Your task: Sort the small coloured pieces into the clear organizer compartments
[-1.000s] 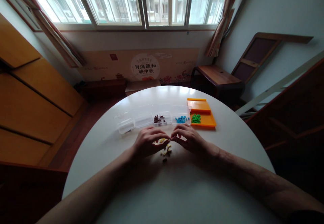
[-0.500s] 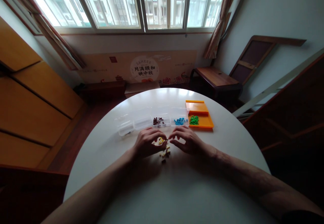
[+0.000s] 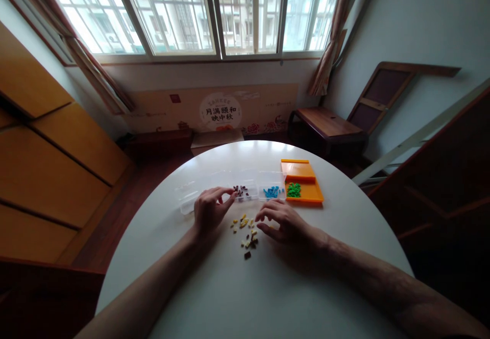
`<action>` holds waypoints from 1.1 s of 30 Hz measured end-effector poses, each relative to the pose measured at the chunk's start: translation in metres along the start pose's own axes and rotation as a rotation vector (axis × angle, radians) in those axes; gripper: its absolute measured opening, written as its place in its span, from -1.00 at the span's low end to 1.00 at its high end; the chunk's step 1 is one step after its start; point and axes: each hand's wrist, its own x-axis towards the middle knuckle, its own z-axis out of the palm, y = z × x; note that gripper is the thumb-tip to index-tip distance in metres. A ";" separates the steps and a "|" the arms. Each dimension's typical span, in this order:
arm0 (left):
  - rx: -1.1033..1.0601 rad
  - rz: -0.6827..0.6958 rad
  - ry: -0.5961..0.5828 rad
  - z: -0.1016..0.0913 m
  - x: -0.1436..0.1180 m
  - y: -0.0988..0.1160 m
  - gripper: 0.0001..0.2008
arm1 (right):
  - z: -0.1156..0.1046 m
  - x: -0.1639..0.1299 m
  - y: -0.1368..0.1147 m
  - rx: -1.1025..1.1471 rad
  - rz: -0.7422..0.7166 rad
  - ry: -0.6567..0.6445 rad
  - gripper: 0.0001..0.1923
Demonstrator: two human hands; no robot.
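My left hand (image 3: 211,210) reaches to the near edge of a clear plastic box (image 3: 253,196), beside its dark brown toy bricks (image 3: 241,191). Its thumb and fingertips come together; anything pinched there is too small to make out. My right hand (image 3: 281,221) rests over the table with curled fingers apart and nothing visible in them. Between the hands lies a loose pile of small yellow and cream toy bricks (image 3: 244,221), with a few brown pieces (image 3: 247,255) nearest me.
Blue bricks (image 3: 271,192) lie in another clear compartment. Right of it, an orange tray (image 3: 317,192) holds green bricks (image 3: 294,190). Everything stands on a round white table (image 3: 245,298). A wooden chair (image 3: 329,122) is beyond its far right edge.
My left hand has moved away from the right hand, left and forward to the brown bricks' compartment, uncovering the yellow pile. The right hand has stayed nearly in place. The view has tilted slightly.
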 end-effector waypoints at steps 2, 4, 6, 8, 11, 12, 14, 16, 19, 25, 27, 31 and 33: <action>0.006 0.007 0.002 0.000 -0.002 -0.002 -0.81 | -0.001 0.001 -0.001 0.003 0.000 0.006 -0.91; -0.002 0.014 -0.006 -0.001 -0.003 -0.005 -0.81 | -0.001 0.002 -0.002 0.004 0.002 0.006 -0.91; -0.013 0.024 -0.032 -0.002 -0.005 -0.006 -0.81 | -0.002 0.002 -0.003 0.004 0.000 0.006 -0.91; -0.013 0.034 -0.062 -0.004 -0.006 -0.008 -0.81 | -0.003 0.002 -0.004 0.000 0.000 -0.008 -0.92; -0.009 0.050 -0.084 -0.008 -0.006 -0.007 -0.81 | -0.002 0.001 -0.004 -0.008 0.007 -0.040 -0.93; -0.011 0.054 -0.080 -0.010 -0.005 -0.006 -0.81 | -0.002 0.000 -0.004 -0.011 0.004 -0.043 -0.93; -0.039 0.066 -0.068 -0.014 -0.005 -0.005 -0.83 | 0.000 -0.001 -0.002 -0.017 -0.007 -0.046 -0.93; -0.119 0.111 -0.107 -0.018 -0.004 -0.004 -0.85 | 0.000 -0.001 -0.001 -0.020 -0.025 -0.061 -0.94; -0.281 0.237 -0.292 -0.022 -0.005 -0.003 -0.88 | -0.001 -0.001 -0.002 -0.012 -0.036 -0.125 -0.91; -0.383 0.301 -0.479 -0.025 -0.008 -0.001 -0.95 | -0.006 -0.002 -0.003 0.047 -0.102 -0.201 -0.84; -0.394 0.289 -0.506 -0.026 -0.008 -0.001 -0.93 | -0.007 -0.002 -0.003 0.056 -0.114 -0.229 -0.82; -0.391 0.297 -0.511 -0.024 -0.008 -0.003 -0.89 | -0.006 -0.003 0.000 0.046 -0.151 -0.263 -0.79; -0.388 0.311 -0.503 -0.022 -0.009 -0.005 -0.89 | -0.005 -0.003 0.000 0.031 -0.170 -0.279 -0.77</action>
